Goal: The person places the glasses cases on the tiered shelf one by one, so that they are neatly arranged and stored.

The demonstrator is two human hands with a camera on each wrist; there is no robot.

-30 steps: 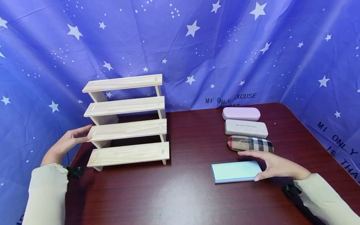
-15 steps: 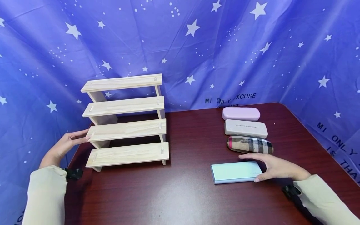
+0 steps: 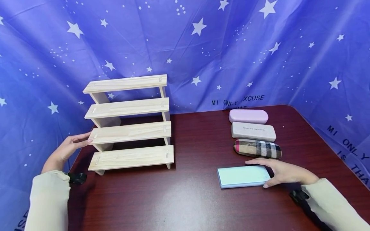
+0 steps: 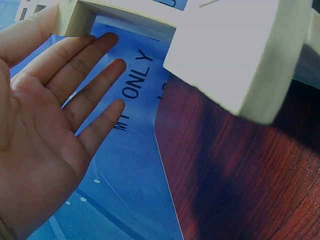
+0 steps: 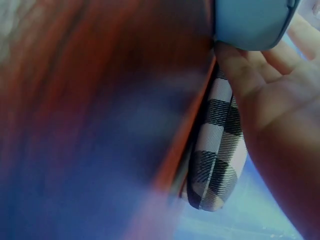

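In the head view my left hand (image 3: pixel 65 149) is at the left end of a stepped wooden display rack (image 3: pixel 131 133), its thumb at the end of the second board from the bottom. The left wrist view shows that palm facing the camera, the other fingers extended and apart beside the wood (image 4: pixel 215 55). On the right, my right hand (image 3: pixel 286 171) grips the right end of a flat pale-blue glasses case (image 3: pixel 241 176), thumb on the near edge and fingers across the far edge. The case lies on the table. Just behind it lies a plaid glasses case (image 3: pixel 257 149).
Beyond the plaid case are a grey glasses case (image 3: pixel 253 132) with small lettering and a pink glasses case (image 3: pixel 248 116), lined up one behind the other. The dark red-brown table (image 3: pixel 144 199) meets a blue star-printed curtain (image 3: pixel 185 48) at the back.
My right hand's fingers have come down slightly toward the pale-blue case and closed in around its end. The left hand has shifted slightly at the rack; the cases stay in place.
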